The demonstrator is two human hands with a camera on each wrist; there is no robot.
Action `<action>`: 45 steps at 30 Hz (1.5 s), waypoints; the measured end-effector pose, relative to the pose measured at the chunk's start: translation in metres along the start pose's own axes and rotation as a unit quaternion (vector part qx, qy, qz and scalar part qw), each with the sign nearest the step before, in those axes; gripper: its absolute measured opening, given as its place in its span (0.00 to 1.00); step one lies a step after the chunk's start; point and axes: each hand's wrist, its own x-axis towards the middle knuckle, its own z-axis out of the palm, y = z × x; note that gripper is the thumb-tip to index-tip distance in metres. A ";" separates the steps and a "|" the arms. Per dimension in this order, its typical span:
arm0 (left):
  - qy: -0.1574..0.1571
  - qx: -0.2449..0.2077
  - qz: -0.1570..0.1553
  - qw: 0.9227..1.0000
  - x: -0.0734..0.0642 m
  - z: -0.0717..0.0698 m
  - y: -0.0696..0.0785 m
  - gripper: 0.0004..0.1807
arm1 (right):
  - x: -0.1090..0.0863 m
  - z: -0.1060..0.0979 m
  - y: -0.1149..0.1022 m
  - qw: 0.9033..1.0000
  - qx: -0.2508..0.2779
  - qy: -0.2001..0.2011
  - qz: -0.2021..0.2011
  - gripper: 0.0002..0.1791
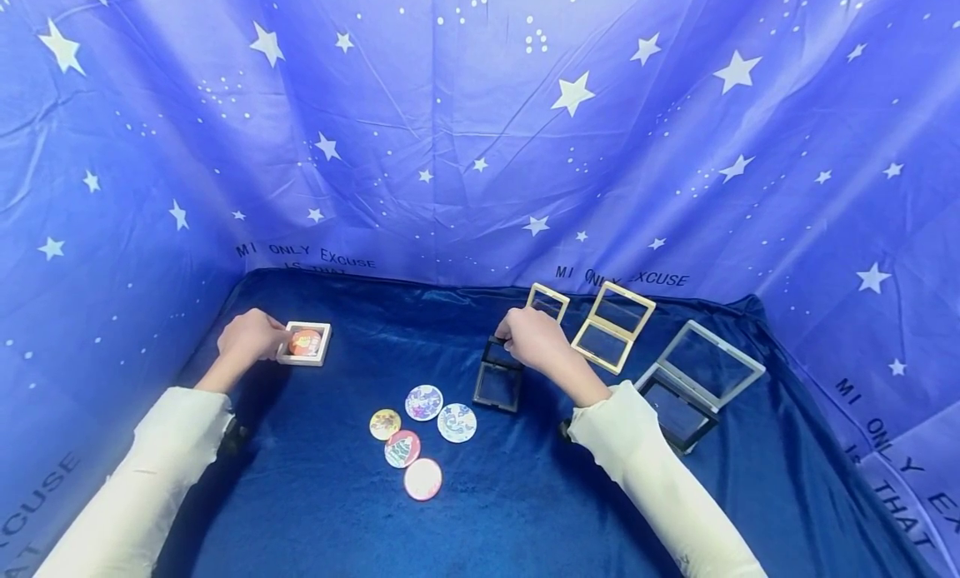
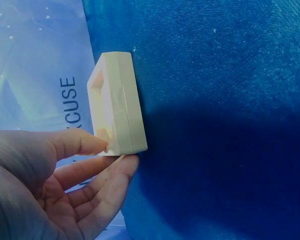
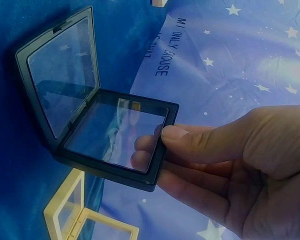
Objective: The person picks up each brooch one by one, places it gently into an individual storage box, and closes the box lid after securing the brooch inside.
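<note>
At the table's left, my left hand (image 1: 253, 343) pinches the edge of a small cream display case (image 1: 322, 357), thumb on top and fingers below. A round orange badge (image 1: 306, 342) shows through its window; in the left wrist view the case (image 2: 124, 102) appears nearly edge-on, close to the cloth. Right of the middle, my right hand (image 1: 542, 345) pinches one half of a black display case (image 1: 497, 386) between thumb and fingers. In the right wrist view this black case (image 3: 110, 172) stands unfolded at its hinge, with clear film in both halves and no badge inside.
Several round badges (image 1: 423, 403) lie on the dark blue cloth (image 1: 315, 511) between the hands. Unfolded yellow cases (image 1: 615, 328) stand behind and right of my right hand. A larger unfolded case, grey and black (image 1: 712, 366), stands farther right. A starry curtain (image 1: 450, 128) surrounds the table.
</note>
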 end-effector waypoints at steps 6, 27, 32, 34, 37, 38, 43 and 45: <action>0.000 -0.004 -0.002 1.000 0.002 0.004 -0.003 0.21 | 0.001 0.004 -0.001 1.000 -0.002 0.001 -0.012 0.13; 0.001 -0.024 -0.012 1.000 0.008 0.000 -0.012 0.22 | 0.004 0.012 -0.004 0.998 -0.035 0.027 -0.046 0.11; 0.009 -0.026 -0.010 1.000 0.007 0.001 -0.011 0.21 | 0.003 0.011 -0.005 0.998 -0.031 0.024 -0.042 0.11; 0.012 -0.025 -0.010 1.000 0.006 0.002 -0.011 0.20 | 0.004 0.012 -0.005 0.998 -0.029 0.023 -0.041 0.11; 0.019 -0.025 -0.011 0.999 0.006 0.003 -0.010 0.20 | 0.004 0.012 -0.005 0.998 -0.032 0.025 -0.040 0.11; 0.023 -0.024 -0.012 0.999 0.006 0.004 -0.009 0.20 | 0.004 0.012 -0.005 0.998 -0.032 0.026 -0.039 0.11; 0.030 -0.019 -0.021 0.999 0.005 0.006 -0.008 0.23 | 0.005 0.014 -0.005 0.998 -0.031 0.032 -0.039 0.11; 0.031 -0.019 -0.023 0.999 0.006 0.006 -0.009 0.24 | 0.005 0.015 -0.005 0.998 -0.028 0.034 -0.040 0.11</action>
